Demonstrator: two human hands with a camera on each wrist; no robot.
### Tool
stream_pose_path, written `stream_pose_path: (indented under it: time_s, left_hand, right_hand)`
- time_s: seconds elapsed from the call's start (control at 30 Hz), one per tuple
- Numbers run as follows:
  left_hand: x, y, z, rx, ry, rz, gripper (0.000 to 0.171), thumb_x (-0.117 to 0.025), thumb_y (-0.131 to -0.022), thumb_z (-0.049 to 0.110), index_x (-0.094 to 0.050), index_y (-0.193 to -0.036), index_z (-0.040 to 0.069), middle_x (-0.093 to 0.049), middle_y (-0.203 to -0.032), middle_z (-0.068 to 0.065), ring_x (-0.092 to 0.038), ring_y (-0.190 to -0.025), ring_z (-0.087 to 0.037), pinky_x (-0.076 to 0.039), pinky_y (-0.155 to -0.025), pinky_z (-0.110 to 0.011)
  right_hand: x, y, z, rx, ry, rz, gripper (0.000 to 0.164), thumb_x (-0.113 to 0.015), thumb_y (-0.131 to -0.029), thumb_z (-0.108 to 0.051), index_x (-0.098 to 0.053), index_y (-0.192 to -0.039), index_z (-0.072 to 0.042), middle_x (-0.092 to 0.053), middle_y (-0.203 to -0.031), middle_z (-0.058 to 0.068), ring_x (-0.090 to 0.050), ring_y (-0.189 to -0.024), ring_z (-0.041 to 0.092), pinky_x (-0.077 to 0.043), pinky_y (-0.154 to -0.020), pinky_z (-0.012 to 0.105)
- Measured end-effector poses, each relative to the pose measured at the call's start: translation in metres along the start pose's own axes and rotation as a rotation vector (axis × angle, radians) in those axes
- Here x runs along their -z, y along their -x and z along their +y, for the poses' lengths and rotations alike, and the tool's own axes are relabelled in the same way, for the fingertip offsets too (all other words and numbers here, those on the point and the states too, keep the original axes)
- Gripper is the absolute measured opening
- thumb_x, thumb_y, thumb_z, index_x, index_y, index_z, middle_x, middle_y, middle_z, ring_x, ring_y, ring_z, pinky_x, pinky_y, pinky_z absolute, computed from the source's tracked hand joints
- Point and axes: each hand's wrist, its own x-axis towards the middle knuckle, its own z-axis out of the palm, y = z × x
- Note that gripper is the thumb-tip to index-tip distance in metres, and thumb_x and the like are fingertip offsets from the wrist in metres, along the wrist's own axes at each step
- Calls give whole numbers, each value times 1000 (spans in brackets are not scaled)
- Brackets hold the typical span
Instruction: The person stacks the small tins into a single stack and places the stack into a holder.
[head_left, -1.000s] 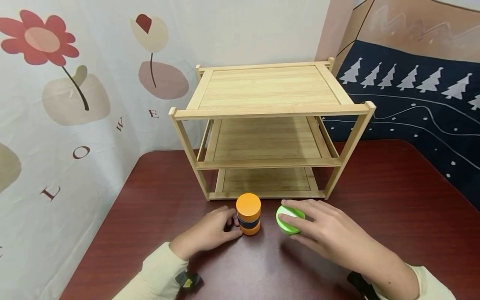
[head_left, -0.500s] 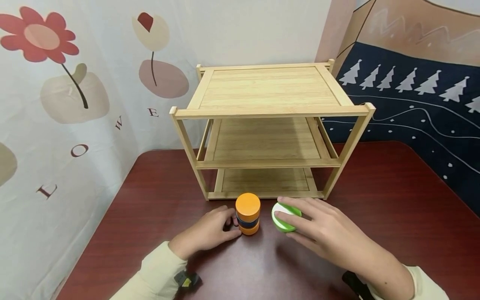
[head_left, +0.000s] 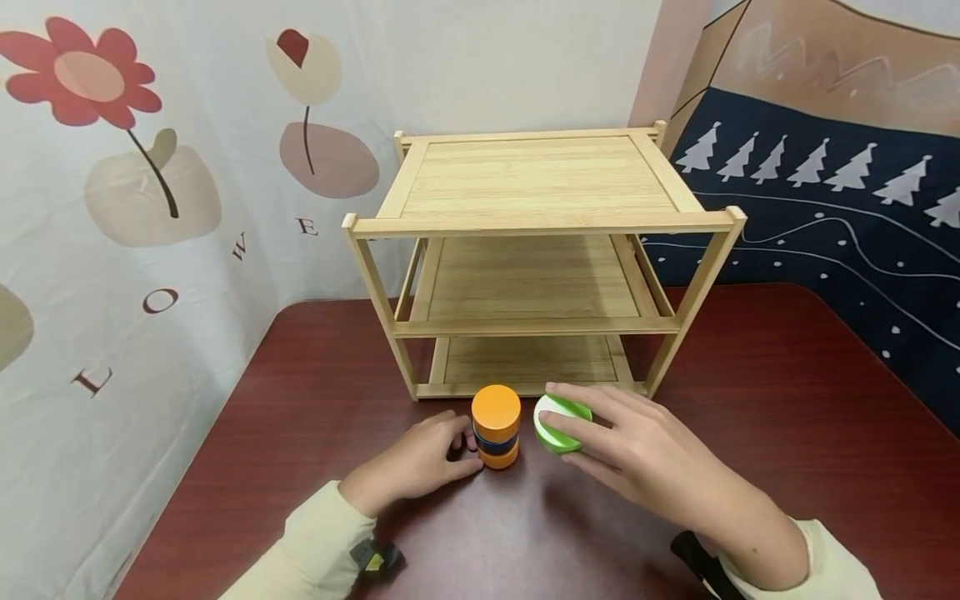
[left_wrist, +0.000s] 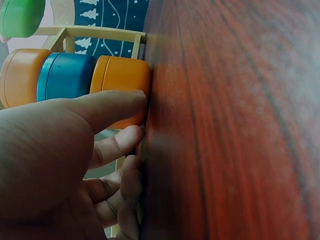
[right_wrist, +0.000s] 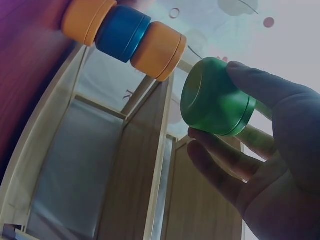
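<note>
A stack of three round lidded tins stands on the table: an orange bottom tin [left_wrist: 120, 75], a blue tin [left_wrist: 67, 75] in the middle and an orange top tin [head_left: 496, 412]. My left hand [head_left: 420, 462] rests on the table at the left of the stack. Its straight thumb lies against the bottom tin, and the other fingers are loosely bent beside its base. My right hand [head_left: 637, 446] holds a green tin [right_wrist: 217, 97] in the air, right of the stack, gripping its side between thumb and fingers. From above, the green tin shows a pale top.
A wooden three-tier shelf [head_left: 540, 225] stands just behind the stack on the dark red table [head_left: 315, 375]. Behind it hang a white cloth with flowers and letters [head_left: 187, 275] and a dark blue one with trees [head_left: 810, 217].
My right hand has moved left and slightly toward the shelf with the green tin, closer to the stack. My left hand and the stack have stayed in place.
</note>
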Motion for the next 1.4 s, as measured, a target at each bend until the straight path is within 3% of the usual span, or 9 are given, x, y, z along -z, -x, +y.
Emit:
stream_pose_path:
  time_s: [0.1, 0.2, 0.37, 0.57, 0.9, 1.4]
  left_hand:
    - [0, 0, 0, 1, 0, 1, 21, -78, -86, 30, -60, -90, 18, -49, -79, 5, -44, -71, -7, -40, -65, -24]
    - [-1, 0, 0, 7, -1, -4, 21, -77, -87, 31, -61, -91, 18, -49, -79, 6, -45, -71, -6, -40, -66, -24]
    - [0, 0, -1, 3, 0, -4, 21, -77, -87, 30, -61, -91, 18, -50, -79, 5, -45, -71, -6, -40, -65, -24]
    - [0, 1, -1, 8, 0, -4, 22, -77, -87, 31, -60, -90, 18, -50, -79, 5, -44, -70, -6, -40, -65, -24]
    - [0, 0, -1, -4, 7, 11, 22, -78, -86, 30, -61, -90, 18, -50, -78, 6, -45, -70, -6, -40, -64, -23]
    - [2, 0, 1, 20, 9, -24, 22, -77, -87, 31, -61, -93, 17, -51, -81, 5, -47, -72, -7, -42, -66, -24]
  right_hand:
    - [-1, -3, 0, 5, 0, 8, 35, -68, -96, -32, -67, -129, -22, -63, -135, 6, -66, -113, 23, -56, -86, 42]
    - [-2, -5, 1, 4, -3, 13, 48, -82, -83, -24, -67, -129, -22, -64, -135, 6, -66, -111, 23, -56, -85, 43]
    - [-2, -10, 2, 16, -5, 39, 63, -89, -71, -16, -66, -130, -19, -64, -134, 7, -67, -109, 25, -57, -83, 44]
    - [-2, -16, 2, 29, -3, 63, 63, -89, -71, -14, -66, -130, -18, -64, -134, 7, -67, -108, 25, -57, -83, 42]
    - [-2, -17, 3, -3, -9, 29, 64, -89, -70, -14, -67, -130, -19, -64, -134, 7, -67, -109, 25, -57, -82, 42]
    - [-5, -25, 1, -15, -16, 27, 61, -89, -72, -17, -68, -129, -18, -63, -135, 7, -67, -111, 24, -57, -86, 41]
